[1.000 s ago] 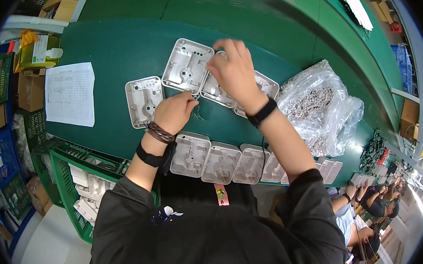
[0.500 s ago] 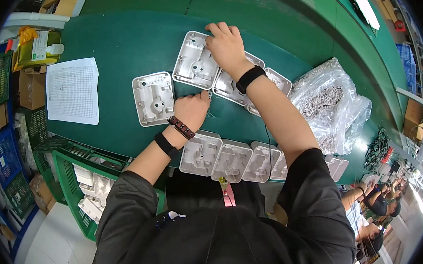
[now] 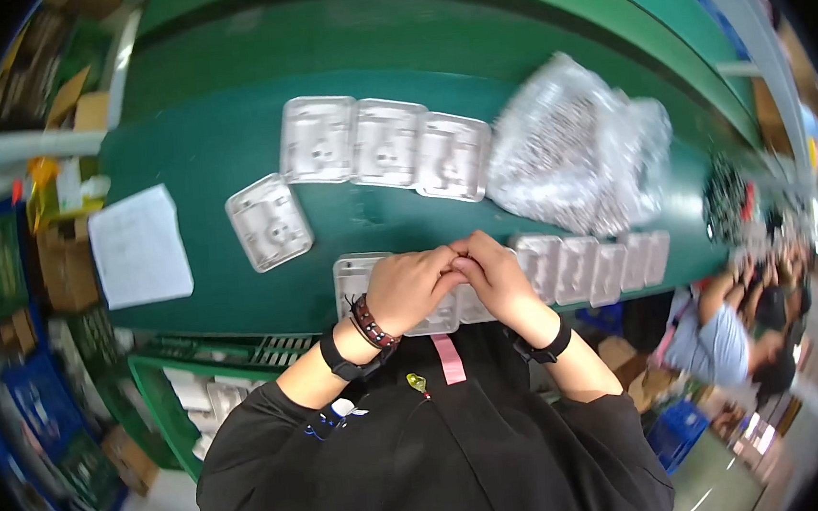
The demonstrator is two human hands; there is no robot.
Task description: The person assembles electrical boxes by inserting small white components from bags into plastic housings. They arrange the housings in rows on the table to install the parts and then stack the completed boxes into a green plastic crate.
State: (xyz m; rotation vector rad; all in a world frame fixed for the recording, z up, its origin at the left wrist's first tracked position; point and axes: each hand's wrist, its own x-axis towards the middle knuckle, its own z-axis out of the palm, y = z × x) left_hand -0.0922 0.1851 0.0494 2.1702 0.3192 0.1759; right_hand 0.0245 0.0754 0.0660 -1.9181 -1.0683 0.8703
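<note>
Working over green tabletop (image 3: 378, 224) spread beneath L hand (image 3: 414, 293) & R hand (image 3: 494, 273); seeing bulging clear bag (image 3: 569, 152) beyond & R of both, far row (image 3: 387, 142) of white housings beyond & slightly L, near row (image 3: 575, 269) directly beneath & running R, long axes approx. fore-aft, L end nearer L hand; also lone housing (image 3: 270, 223) fwd & L, tilted. Looking shallow, open-topped, round-cornered, bit blurred. Holding hands together, meeting at fingertips; can't tell if pinching anything.
</note>
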